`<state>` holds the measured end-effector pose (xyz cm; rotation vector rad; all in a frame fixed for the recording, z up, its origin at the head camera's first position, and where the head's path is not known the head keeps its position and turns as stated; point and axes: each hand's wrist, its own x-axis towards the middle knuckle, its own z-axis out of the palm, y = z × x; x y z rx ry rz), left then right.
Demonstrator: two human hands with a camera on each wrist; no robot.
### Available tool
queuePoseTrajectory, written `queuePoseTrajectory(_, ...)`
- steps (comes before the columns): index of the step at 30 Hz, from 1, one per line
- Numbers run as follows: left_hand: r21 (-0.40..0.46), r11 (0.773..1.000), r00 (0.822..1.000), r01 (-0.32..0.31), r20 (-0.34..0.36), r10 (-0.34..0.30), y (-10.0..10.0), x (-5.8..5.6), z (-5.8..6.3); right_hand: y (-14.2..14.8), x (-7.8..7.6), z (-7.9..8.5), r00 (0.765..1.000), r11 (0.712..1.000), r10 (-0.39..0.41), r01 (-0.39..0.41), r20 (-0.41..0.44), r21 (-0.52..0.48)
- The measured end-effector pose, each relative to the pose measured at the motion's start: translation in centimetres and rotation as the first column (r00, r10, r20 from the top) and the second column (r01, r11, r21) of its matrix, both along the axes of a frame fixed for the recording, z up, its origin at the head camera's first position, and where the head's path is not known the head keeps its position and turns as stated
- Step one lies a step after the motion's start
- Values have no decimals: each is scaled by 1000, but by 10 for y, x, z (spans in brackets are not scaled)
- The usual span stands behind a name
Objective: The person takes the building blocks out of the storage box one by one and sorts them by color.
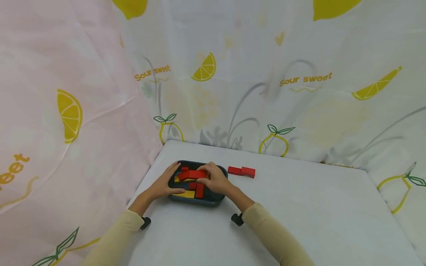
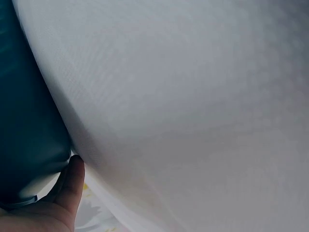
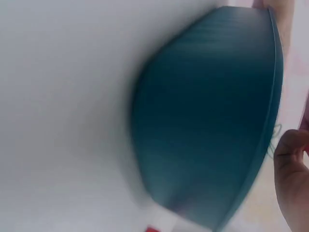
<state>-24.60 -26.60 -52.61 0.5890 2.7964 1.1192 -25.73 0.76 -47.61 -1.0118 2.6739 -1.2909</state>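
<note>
A dark teal basin (image 1: 213,202) holds red and yellow blocks. My left hand (image 1: 162,185) spans its left end, fingers at the back rim and thumb by the front. In the left wrist view the straight thumb (image 2: 70,188) meets the basin's corner (image 2: 36,111). Over the basin, my right hand (image 1: 217,180) pinches the right end of a red block (image 1: 198,174) between thumb and fingers. Another red block (image 1: 183,175) lies slanted against its left end. Below sit a yellow block (image 1: 187,194) and an upright-lying red block (image 1: 199,190).
Two red blocks (image 1: 242,171) lie end to end on the white tabletop (image 1: 293,214), just right of the basin. Cloth (image 1: 233,92) printed with lemons hangs behind and to the left. A small black device (image 1: 237,219) sits at the right wrist.
</note>
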Motion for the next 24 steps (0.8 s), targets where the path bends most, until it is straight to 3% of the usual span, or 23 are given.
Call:
queuePoseTrajectory(9, -5, 1000, 1000, -6, -4, 6, 3, -1, -3, 43, -8, 16, 1000, 1000, -13, 13, -13, 17)
queuePoseTrajectory(13, -6, 1000, 1000, -6, 0, 6, 1, 1, -1, 68, -10, 13, 999, 999, -42, 42, -20, 27)
queuePoseTrajectory(24, -15, 1000, 1000, -10, 20, 10, -1, 1, 1, 146, -20, -7, 963, 960, -265, 268, -39, 80)
